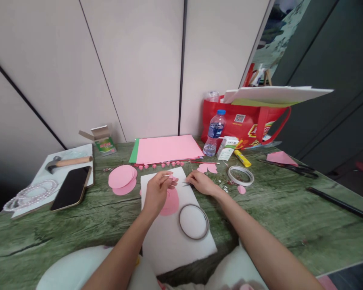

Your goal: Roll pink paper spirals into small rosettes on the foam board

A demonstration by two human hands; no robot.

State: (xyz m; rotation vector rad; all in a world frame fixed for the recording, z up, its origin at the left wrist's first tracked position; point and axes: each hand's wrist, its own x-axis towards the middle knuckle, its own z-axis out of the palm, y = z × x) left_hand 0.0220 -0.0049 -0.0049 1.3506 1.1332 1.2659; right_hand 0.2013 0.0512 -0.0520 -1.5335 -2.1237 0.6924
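My left hand (157, 188) is above a white board (172, 249), its fingers pinched on a small piece of pink paper (173, 177). Just to the right, my right hand (201, 182) is closed on a thin pointed metal tool (186, 184), its tip towards the left hand; the palm hides the rest. Below the left hand a pink paper circle (171, 204) lies on the board, partly covered by the fingers. A thin grey ring (180, 226) rests flat on the board nearer to me.
Stacked pink circles (121, 177) lie left, near a phone (71, 188), hammer (74, 162) and beads (33, 195). Small pink rolls (163, 164) line pink sheets (169, 148). Right are a bottle (213, 135), tape roll (240, 175), glue stick (242, 158), scissors (302, 170) and red bag (242, 117).
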